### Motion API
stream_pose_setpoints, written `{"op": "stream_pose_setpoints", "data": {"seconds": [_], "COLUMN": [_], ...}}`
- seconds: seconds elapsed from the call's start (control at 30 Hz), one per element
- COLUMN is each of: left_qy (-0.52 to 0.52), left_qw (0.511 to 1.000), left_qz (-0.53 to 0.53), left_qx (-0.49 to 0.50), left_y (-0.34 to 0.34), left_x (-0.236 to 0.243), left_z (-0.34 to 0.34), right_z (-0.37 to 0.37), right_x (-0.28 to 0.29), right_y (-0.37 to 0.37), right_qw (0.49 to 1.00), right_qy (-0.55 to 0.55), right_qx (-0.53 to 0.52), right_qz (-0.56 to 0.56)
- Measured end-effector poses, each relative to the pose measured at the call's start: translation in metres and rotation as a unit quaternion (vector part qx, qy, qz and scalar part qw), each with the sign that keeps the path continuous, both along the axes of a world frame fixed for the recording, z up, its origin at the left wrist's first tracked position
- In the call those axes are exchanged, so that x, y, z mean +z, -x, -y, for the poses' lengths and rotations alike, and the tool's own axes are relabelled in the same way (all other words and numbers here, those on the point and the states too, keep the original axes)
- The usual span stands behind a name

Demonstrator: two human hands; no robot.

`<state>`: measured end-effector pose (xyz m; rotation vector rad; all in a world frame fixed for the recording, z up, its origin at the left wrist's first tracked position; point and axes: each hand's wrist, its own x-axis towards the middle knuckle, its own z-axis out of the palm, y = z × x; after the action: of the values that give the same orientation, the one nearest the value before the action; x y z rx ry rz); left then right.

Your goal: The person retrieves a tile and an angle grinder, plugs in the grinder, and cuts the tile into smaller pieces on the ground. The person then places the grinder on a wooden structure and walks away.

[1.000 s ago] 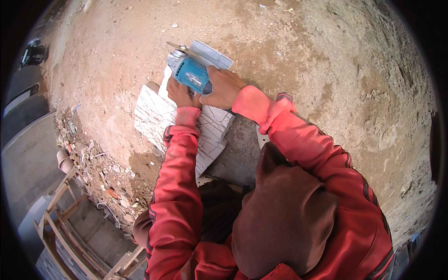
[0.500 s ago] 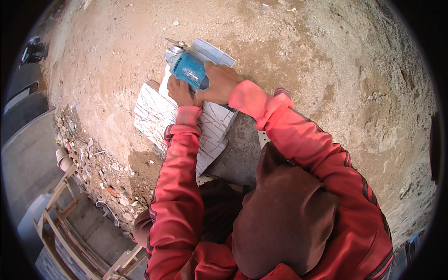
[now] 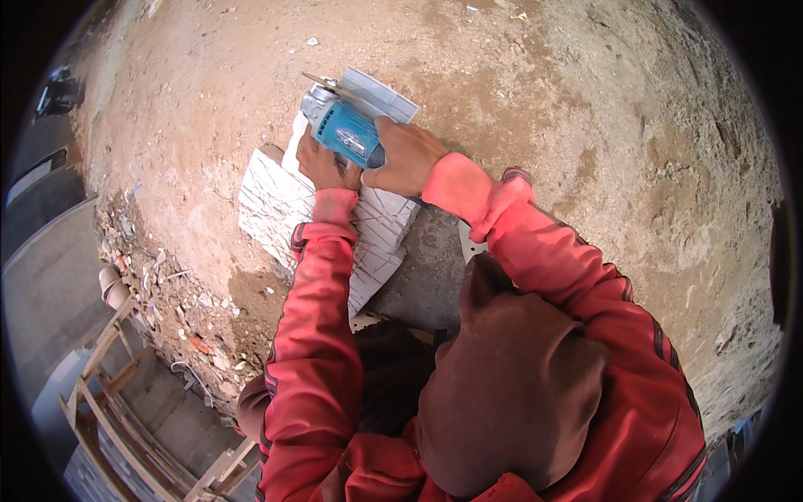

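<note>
Bare, sandy brown ground (image 3: 226, 92) filled most of the view, sweeping from 9 o'clock over 12 to 4. Two red sleeves (image 3: 577, 259) came in from the lower edge, the left one from 7 o'clock and the right one from 4, and between them a rounded mass of brown cloth (image 3: 510, 385) sat toward 5 o'clock. Out at 8 o'clock stood a wooden frame (image 3: 99, 412), with a strip of scattered rubble (image 3: 205, 314) just inward of it, between 8 and 9. Pale slabs (image 3: 272, 201) with brown streaks lay overlapping at 10 o'clock, partly covered by the left forearm.

The blue angle grinder (image 3: 347, 132) was at 11 o'clock, above the far end of the slabs, its metal head pointing toward 10. The right hand (image 3: 407, 157), at 12 o'clock, was wrapped round the rear of its body in a firm grasp. A flat grey piece (image 3: 378, 94) showed just beyond the tool, a touch short of 12. The left hand (image 3: 324, 163), between 10 and 11, was tucked against the near side of the grinder, fingers bent; what it grasped, if anything, I could not tell. Smallest was the grinder's thin disc (image 3: 318, 80), seen nearly edge-on at 11 o'clock, close by the grey piece; whether they touched was unclear
</note>
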<state>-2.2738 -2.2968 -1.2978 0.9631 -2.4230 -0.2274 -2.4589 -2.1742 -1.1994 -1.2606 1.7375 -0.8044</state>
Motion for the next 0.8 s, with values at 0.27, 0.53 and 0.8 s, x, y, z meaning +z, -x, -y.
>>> {"op": "stream_pose_setpoints", "data": {"seconds": [0.27,0.53,0.8], "left_qy": [-0.015,0.003,0.015], "left_qw": [1.000,1.000,1.000], "left_qz": [0.002,-0.006,0.011], "left_qx": [0.013,0.007,0.013], "left_y": [0.000,0.002,0.002], "left_x": [-0.001,0.003,0.002], "left_z": [-0.002,-0.001,0.001], "right_z": [0.002,-0.006,-0.029], "right_x": [-0.001,-0.007,-0.004], "right_y": [-0.002,-0.006,-0.003], "right_qw": [1.000,1.000,1.000], "right_qy": [0.005,0.018,0.021], "right_qx": [0.001,-0.007,-0.003], "right_qz": [0.001,-0.018,-0.008]}}
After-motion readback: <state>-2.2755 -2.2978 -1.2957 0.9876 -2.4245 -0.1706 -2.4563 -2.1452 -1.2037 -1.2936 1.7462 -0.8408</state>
